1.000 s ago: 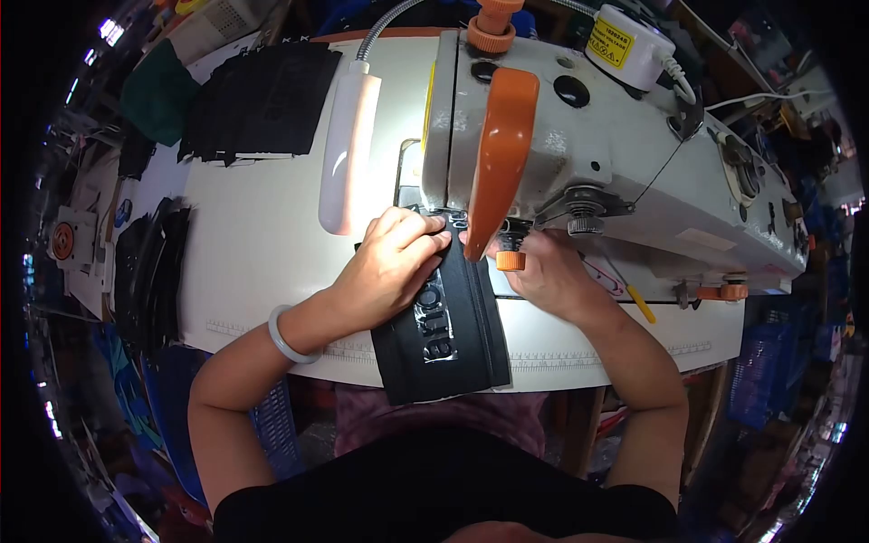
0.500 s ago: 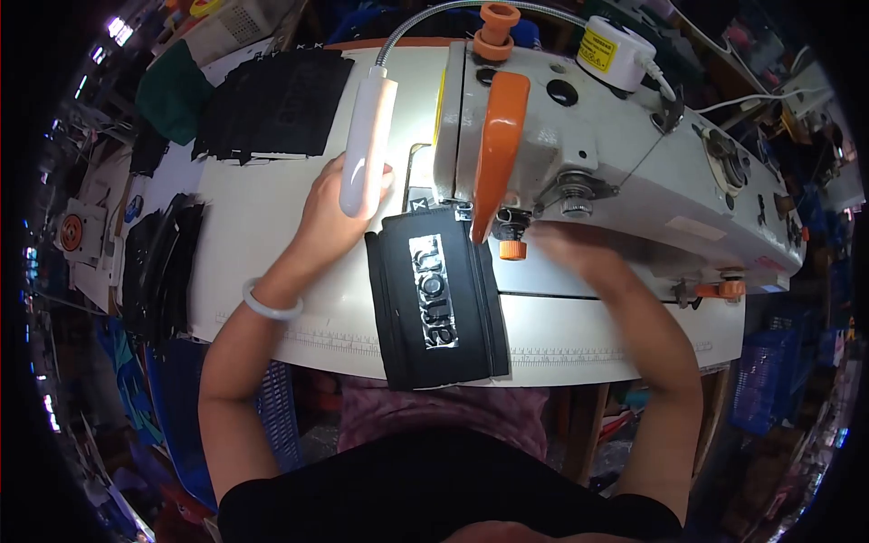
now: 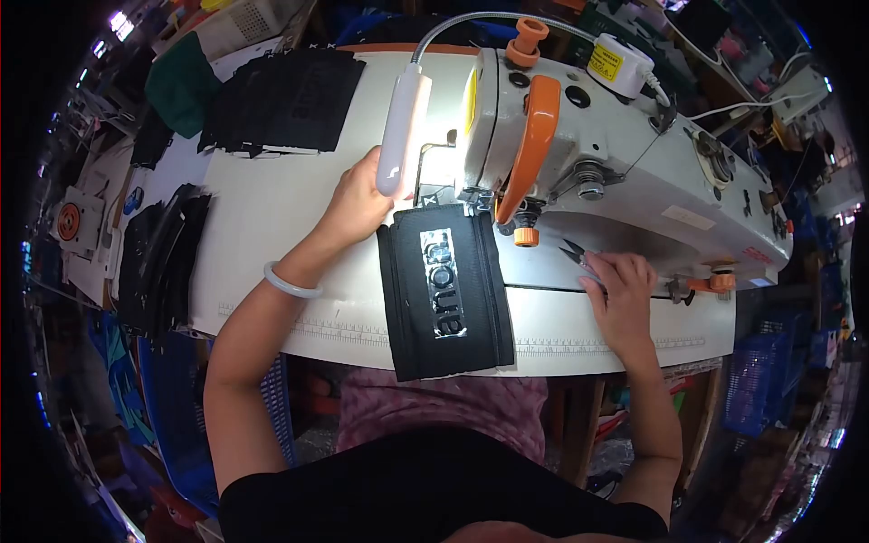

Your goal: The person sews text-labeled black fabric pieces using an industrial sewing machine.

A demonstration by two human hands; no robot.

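Observation:
A black fabric piece (image 3: pixel 412 299) with a shiny lettered strip lies on the white table, its far end under the head of the sewing machine (image 3: pixel 597 145). My left hand (image 3: pixel 362 199) is at the fabric's far left corner, partly behind the white lamp (image 3: pixel 403 136); its fingertips are hidden, so its grip cannot be made out. Right of the fabric, my right hand (image 3: pixel 620 285) is closed on small dark-bladed snips (image 3: pixel 574 252), whose tips point up and left toward the machine's needle area.
Stacked black pieces (image 3: pixel 281 104) lie at the back left, and more black strips (image 3: pixel 163 262) at the left edge. A green cloth (image 3: pixel 181 86) is beside them. Blue baskets (image 3: pixel 765 376) stand below the table's right end. A ruler scale (image 3: pixel 561 347) runs along the front edge.
My right hand has moved back from beside the needle area toward the front right, and the snips now show in it. The whole view has shifted slightly.

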